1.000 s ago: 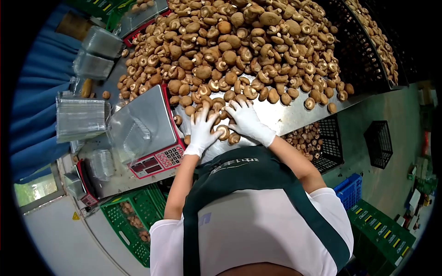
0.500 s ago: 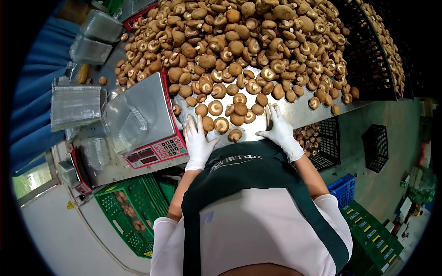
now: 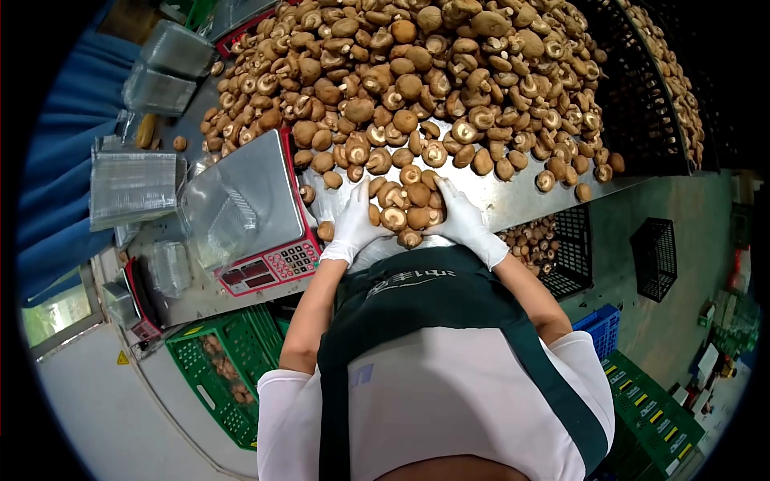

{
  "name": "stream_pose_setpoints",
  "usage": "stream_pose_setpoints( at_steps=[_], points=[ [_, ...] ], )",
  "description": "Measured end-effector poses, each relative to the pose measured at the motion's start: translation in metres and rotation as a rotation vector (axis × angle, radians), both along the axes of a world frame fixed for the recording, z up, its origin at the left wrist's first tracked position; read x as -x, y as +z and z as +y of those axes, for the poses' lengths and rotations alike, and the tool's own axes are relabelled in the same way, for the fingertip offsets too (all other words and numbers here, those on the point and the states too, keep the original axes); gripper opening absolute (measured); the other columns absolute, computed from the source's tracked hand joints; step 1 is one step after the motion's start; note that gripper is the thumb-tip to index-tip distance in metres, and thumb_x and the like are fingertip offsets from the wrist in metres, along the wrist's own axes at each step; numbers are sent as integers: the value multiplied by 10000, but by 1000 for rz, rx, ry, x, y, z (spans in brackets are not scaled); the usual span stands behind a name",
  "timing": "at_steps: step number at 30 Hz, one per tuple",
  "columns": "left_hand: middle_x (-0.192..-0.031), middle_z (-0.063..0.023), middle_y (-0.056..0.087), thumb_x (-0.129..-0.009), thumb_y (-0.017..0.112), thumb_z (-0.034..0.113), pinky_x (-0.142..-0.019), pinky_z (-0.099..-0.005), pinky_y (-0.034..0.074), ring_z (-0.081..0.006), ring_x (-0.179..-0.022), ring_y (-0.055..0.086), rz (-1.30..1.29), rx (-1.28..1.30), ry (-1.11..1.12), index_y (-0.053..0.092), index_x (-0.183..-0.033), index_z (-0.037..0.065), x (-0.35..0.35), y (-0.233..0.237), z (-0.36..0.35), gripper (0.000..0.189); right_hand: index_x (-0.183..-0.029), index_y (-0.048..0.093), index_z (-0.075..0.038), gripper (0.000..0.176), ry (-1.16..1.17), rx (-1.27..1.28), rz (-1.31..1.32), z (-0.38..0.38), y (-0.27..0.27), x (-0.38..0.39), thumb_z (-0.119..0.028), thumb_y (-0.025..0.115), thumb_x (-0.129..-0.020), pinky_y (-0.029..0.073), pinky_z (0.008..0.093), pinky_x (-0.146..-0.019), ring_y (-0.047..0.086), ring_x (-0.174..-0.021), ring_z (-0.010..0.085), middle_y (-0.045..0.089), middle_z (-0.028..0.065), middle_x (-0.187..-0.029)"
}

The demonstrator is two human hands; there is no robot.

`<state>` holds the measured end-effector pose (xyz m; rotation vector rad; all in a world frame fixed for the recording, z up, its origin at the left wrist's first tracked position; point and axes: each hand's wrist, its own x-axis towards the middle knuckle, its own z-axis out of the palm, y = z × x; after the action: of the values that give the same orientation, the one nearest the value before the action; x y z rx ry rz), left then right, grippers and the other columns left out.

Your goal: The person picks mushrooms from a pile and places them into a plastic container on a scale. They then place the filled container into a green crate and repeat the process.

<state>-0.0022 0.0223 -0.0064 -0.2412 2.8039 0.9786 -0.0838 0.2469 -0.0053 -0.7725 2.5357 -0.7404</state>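
Note:
Both hands wear white gloves. My left hand (image 3: pixel 355 218) and my right hand (image 3: pixel 463 215) rest on the metal table (image 3: pixel 513 194), cupped around the two sides of a cluster of brown mushrooms (image 3: pixel 418 194). Fingers of each hand are spread and touch the outer mushrooms, without being wrapped round one. Some caps in the cluster face up, others show their pale undersides. Beyond the hands rises a large heap of mushrooms (image 3: pixel 433 60). A red-framed scale (image 3: pixel 253 192) with a clear plastic tray on it stands left of my left hand.
Stacks of clear plastic trays (image 3: pixel 134 186) lie at the far left. A second scale (image 3: pixel 143 309) sits near the left table edge. Below are a green crate (image 3: pixel 210 385) and a black crate (image 3: pixel 573 244) with mushrooms. Another black crate (image 3: pixel 650 88) stands at the right.
My two hands have moved toward each other, and the loose mushrooms between them have been pushed together into a tighter cluster.

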Motion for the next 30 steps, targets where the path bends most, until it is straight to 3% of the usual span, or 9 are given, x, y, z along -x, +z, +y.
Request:
stream_pose_setpoints(
  at_steps=[2, 4, 6, 8, 10, 14, 22, 24, 30],
  points=[
    [-1317, -221, 383, -487, 880, 264, -954, -401, 431, -389, -1170, 457, 13, -57, 20, 139, -1431, -3, 2, 3, 3, 1229, -1412, 259, -76, 1093, -24, 8, -143, -8, 11, 4, -341, 848, -530, 437, 389, -951, 489, -1168, 359, 398, 180, -1376],
    [-1339, -225, 365, -491, 880, 259, -974, -389, 419, -384, -1196, 443, 25, -114, 39, 133, -1432, -4, 4, 3, 4, 1230, -1414, 257, -85, 1094, -18, 13, -95, -13, 7, 7, -328, 846, -525, 443, 393, -937, 505, -1142, 363, 406, 182, -1364],
    [-1391, -223, 316, -479, 899, 209, -1087, -375, 286, -338, -1307, 325, 18, -263, 82, 98, -1441, -4, 10, 0, 4, 1270, -1418, 247, -83, 1109, 17, 41, -143, -16, 10, 10, -323, 848, -518, 444, 396, -938, 511, -1136, 365, 394, 192, -1373],
    [-1391, -211, 328, -488, 898, 191, -1088, -371, 285, -319, -1307, 329, 43, -278, 69, 85, -1447, 7, 15, -6, 4, 1271, -1425, 237, -79, 1089, 17, 56, -102, -15, -4, 10, -289, 845, -546, 443, 376, -948, 518, -1145, 349, 424, 200, -1352],
    [-1383, -200, 348, -501, 889, 138, -1080, -360, 298, -301, -1293, 349, 34, -489, 62, 88, -1452, 27, 19, -11, 3, 1248, -1436, 205, -88, 1083, 20, 283, -267, -14, -17, 13, -312, 822, -576, 462, 375, -915, 533, -1125, 354, 443, 198, -1335],
    [-1387, -171, 359, -526, 869, 68, -1072, -337, 309, -268, -1283, 362, 32, -566, 80, 106, -1455, 48, 17, -10, -2, 1203, -1443, 204, -93, 1042, 10, 345, -250, -18, -8, 8, -255, 805, -607, 446, 359, -938, 534, -1135, 357, 498, 212, -1282],
    [-1372, -175, 375, -519, 863, 77, -1038, -313, 345, -258, -1253, 396, 75, -683, 98, 123, -1456, 50, 18, -8, -2, 1194, -1426, 250, -57, 986, 12, 348, -326, -23, -8, 12, -216, 815, -634, 429, 349, -972, 520, -1172, 313, 497, 216, -1289],
    [-1381, -152, 358, -528, 862, 68, -1071, -325, 305, -245, -1278, 359, 28, -853, 141, 146, -1447, 41, 18, 5, 1, 1165, -1450, 216, -125, 1001, -5, 433, -292, -26, -10, 12, -210, 788, -633, 442, 348, -934, 532, -1146, 350, 507, 232, -1271],
    [-1371, -141, 349, -525, 861, 76, -1061, -316, 314, -237, -1274, 356, 78, -908, 150, 147, -1444, 37, 16, -6, 4, 1164, -1463, 130, -95, 1080, -25, 224, -307, -35, -6, 12, -153, 798, -616, 450, 366, -934, 540, -1128, 374, 511, 263, -1247]
  ],
)
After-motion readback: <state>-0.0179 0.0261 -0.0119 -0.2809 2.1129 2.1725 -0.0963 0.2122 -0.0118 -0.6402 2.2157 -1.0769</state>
